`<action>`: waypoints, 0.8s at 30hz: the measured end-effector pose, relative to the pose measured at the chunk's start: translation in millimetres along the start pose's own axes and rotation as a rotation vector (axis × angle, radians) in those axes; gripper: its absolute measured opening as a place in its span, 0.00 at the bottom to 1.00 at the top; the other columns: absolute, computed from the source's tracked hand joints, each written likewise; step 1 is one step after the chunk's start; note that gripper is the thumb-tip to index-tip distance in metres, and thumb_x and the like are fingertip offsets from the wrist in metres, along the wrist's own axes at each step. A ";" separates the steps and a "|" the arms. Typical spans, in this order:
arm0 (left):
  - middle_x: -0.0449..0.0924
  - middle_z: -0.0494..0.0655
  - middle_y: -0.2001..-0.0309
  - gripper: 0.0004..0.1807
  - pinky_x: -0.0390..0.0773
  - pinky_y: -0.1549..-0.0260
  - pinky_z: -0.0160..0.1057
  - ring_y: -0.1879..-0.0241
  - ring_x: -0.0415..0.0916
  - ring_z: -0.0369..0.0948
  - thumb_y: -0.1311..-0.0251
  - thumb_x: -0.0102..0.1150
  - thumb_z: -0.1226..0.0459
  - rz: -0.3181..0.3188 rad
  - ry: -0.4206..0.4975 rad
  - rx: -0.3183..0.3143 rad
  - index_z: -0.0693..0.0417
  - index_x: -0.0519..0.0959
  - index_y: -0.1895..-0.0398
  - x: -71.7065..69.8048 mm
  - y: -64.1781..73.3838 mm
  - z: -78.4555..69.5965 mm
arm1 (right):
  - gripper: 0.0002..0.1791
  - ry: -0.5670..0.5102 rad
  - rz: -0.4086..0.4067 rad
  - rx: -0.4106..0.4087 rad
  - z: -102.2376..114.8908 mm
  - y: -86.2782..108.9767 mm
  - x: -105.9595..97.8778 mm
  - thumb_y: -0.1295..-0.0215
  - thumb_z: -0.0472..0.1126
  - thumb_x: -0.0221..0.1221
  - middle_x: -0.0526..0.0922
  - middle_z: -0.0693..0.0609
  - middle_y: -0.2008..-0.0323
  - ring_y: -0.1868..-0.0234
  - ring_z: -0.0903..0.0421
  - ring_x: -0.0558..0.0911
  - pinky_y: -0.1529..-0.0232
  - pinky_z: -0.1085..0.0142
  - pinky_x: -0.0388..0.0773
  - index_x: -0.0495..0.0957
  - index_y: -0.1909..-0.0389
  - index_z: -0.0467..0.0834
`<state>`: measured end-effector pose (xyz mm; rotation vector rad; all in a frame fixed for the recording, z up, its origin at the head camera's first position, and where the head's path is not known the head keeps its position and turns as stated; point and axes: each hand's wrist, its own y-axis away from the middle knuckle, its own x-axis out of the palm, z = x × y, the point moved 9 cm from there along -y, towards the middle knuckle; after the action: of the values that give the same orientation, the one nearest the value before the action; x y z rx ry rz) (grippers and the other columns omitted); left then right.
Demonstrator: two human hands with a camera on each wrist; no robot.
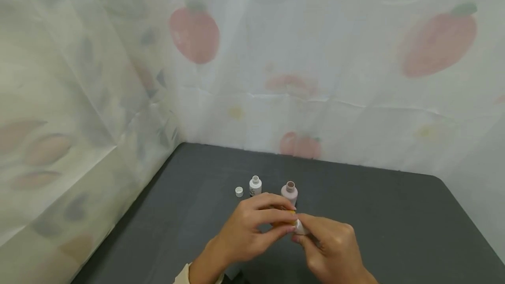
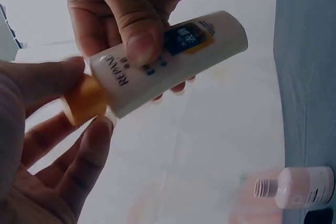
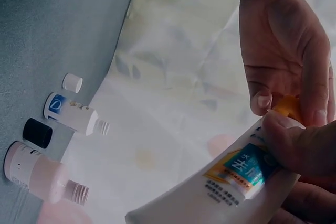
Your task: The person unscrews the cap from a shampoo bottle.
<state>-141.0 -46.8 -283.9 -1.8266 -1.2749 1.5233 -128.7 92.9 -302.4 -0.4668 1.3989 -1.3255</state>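
Note:
A white squeeze tube with a blue and yellow label is held tilted above the table. My right hand grips it near its neck, the thumb laid across the front of the label side. The fingers and thumb of my left hand pinch its orange cap, which sits at the neck end of the tube. In the head view the hands hide most of the tube.
Behind the hands, an uncapped pink bottle and an uncapped white bottle stand on the dark table. A white cap lies left of the white bottle. The right wrist view has a black cap between the bottles. Fruit-patterned sheeting encloses the table.

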 end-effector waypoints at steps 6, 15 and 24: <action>0.81 0.48 0.44 0.20 0.80 0.61 0.21 0.61 0.80 0.34 0.39 0.75 0.64 0.125 0.075 -0.129 0.56 0.83 0.44 2.9 5.2 7.5 | 0.10 -0.005 0.021 0.029 -1.5 1.6 -0.5 0.36 0.44 0.72 0.90 0.50 0.73 0.78 0.65 0.83 0.74 0.78 0.80 0.88 0.61 0.41; 0.85 0.47 0.53 0.11 0.81 0.61 0.22 0.64 0.81 0.33 0.37 0.72 0.67 0.021 0.049 -0.079 0.55 0.87 0.53 -3.1 5.1 5.1 | 0.17 -0.052 0.006 -0.054 7.5 4.1 1.9 0.28 0.48 0.64 0.89 0.49 0.74 0.79 0.64 0.84 0.76 0.80 0.79 0.88 0.61 0.36; 0.84 0.49 0.50 0.16 0.83 0.59 0.24 0.61 0.82 0.36 0.43 0.76 0.67 0.032 0.080 -0.044 0.56 0.86 0.51 -3.9 9.4 -2.0 | 0.21 -0.041 -0.016 -0.037 9.3 3.2 -0.3 0.23 0.52 0.58 0.90 0.49 0.73 0.78 0.63 0.85 0.74 0.78 0.81 0.88 0.62 0.37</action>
<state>-135.6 -54.1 -288.8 -1.9245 -1.2566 1.4343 -119.3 90.0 -302.9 -0.5279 1.3899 -1.2976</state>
